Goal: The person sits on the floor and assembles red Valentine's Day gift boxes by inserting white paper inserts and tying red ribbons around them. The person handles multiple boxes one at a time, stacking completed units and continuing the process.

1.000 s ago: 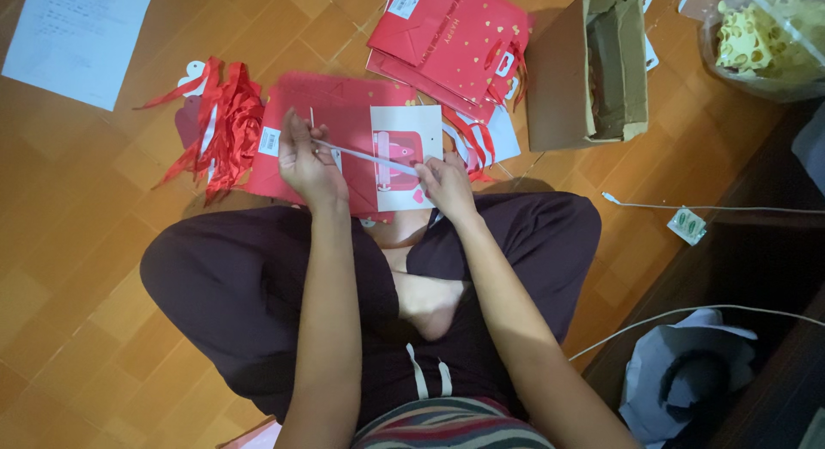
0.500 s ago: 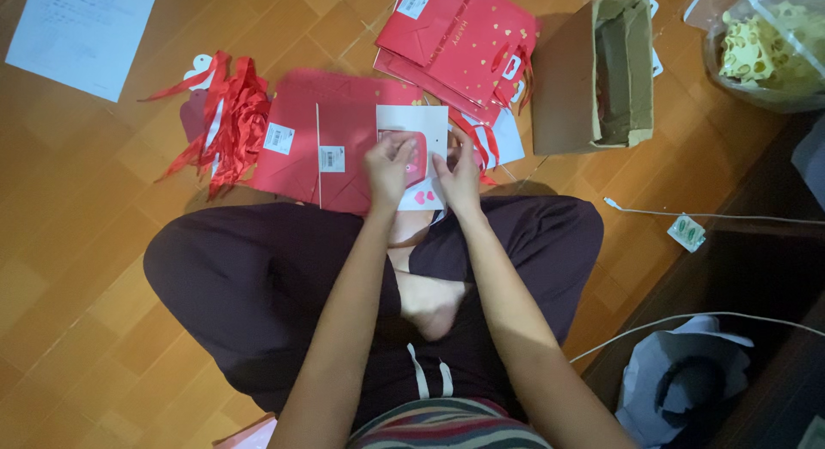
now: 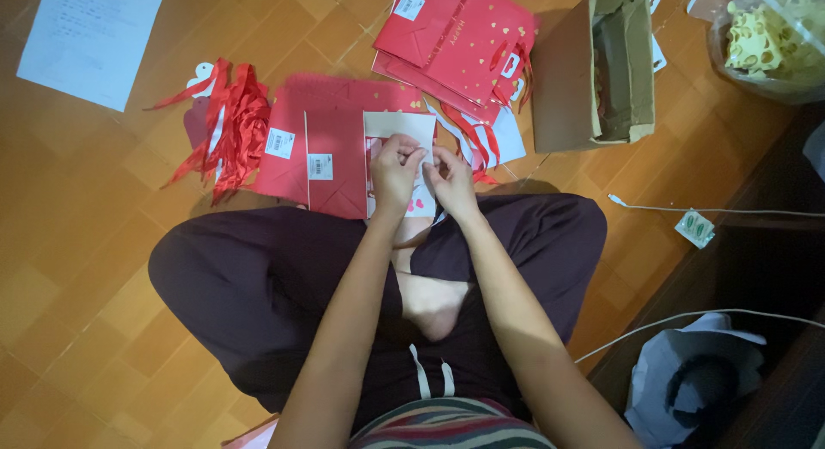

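Note:
I sit cross-legged on a wooden floor. My left hand and my right hand are close together over a red paper gift bag that lies flat in front of my legs. Both hands pinch at the bag's white inner flap; the fingers of each are closed on it. Just right of my right hand trails a red ribbon. What sits between the fingertips is too small to make out.
A heap of red ribbons lies left of the bag. Finished red bags are stacked beyond it, an open cardboard box to the right, a white sheet far left, a plastic bag of yellow pieces top right, cables right.
My left hand came in from the left side of the bag to the white flap beside my right hand. Both hands have closed on the flap.

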